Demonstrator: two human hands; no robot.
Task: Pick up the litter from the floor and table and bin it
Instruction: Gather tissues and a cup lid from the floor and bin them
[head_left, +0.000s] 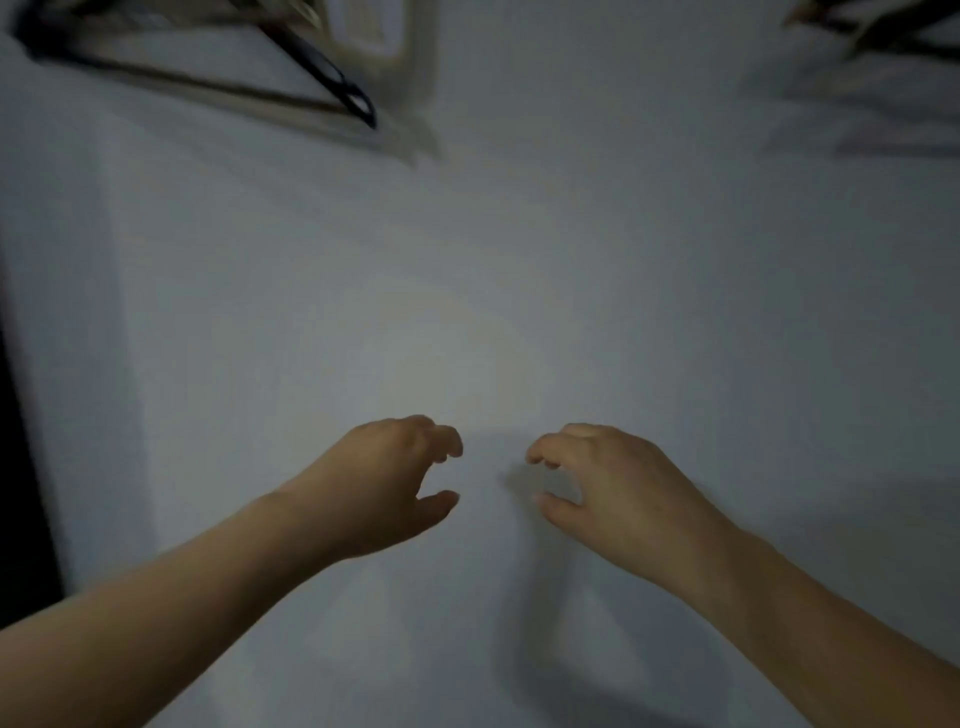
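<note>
Both my bare forearms reach forward in front of a plain pale grey surface (483, 291). My left hand (395, 478) hangs at centre left, fingers loosely curled, thumb apart, holding nothing. My right hand (602, 478) mirrors it at centre right, fingers loosely curled with an empty gap between thumb and fingers. The two hands are a short way apart and do not touch. No litter and no bin show in this dim, blurred view.
A blurred dark-framed triangular object (218, 67) sits at the top left. Another blurred dark shape (883, 31) shows at the top right corner. A dark vertical strip (21, 493) runs along the left edge.
</note>
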